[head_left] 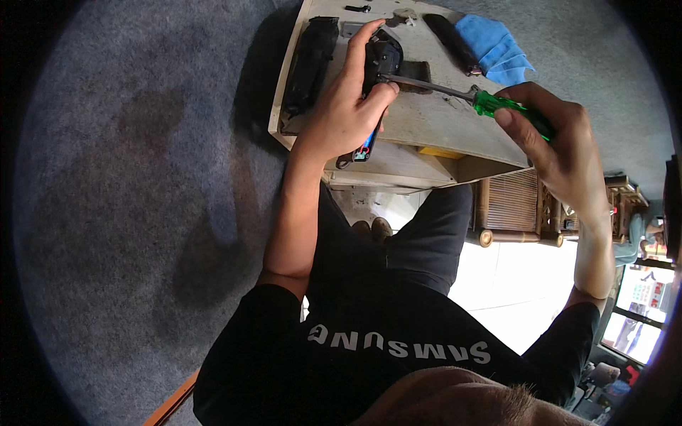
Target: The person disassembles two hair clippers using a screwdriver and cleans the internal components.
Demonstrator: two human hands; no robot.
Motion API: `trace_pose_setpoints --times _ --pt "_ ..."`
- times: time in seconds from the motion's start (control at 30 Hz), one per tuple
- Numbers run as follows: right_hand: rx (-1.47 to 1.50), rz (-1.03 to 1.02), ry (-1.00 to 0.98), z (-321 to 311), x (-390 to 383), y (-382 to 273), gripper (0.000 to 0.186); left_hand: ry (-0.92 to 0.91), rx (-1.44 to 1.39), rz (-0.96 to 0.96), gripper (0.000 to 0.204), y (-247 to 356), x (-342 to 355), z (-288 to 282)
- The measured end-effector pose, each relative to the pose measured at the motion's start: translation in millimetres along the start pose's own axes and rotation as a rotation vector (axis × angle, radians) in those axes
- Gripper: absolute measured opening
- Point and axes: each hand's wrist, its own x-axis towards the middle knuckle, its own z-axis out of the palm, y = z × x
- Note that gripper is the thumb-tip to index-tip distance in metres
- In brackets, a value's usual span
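Note:
My left hand [341,121] grips a black hand-sized device [383,53] with a longer lower section showing blue and green parts [364,148] below my fingers. My right hand [550,145] is closed on the green handle of a screwdriver [508,106]; its metal shaft reaches leftward to the device beside my left thumb, where the exact tip contact is too small to tell. Under the shaft lies a dark rectangular piece [415,71] on the pale wooden table [469,135].
On the table are a long black housing [309,64], another black piece [451,42], a blue cloth [490,50] and small parts [359,8]. A yellow item [435,151] sits in the open compartment. A bamboo bench [508,206] stands at right, near my legs [433,234].

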Motion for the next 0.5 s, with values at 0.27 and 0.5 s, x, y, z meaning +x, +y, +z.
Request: trace_pose_setpoints --times 0.27,0.5 --pt "0.753 0.266 0.053 44.2 -22.4 44.1 0.042 0.03 -0.513 -0.06 0.072 -11.3 1.7 -4.5" --pt "0.711 0.129 0.546 107.7 4.2 30.9 0.028 0.056 -0.575 -0.071 0.049 -14.0 3.5 -9.9"
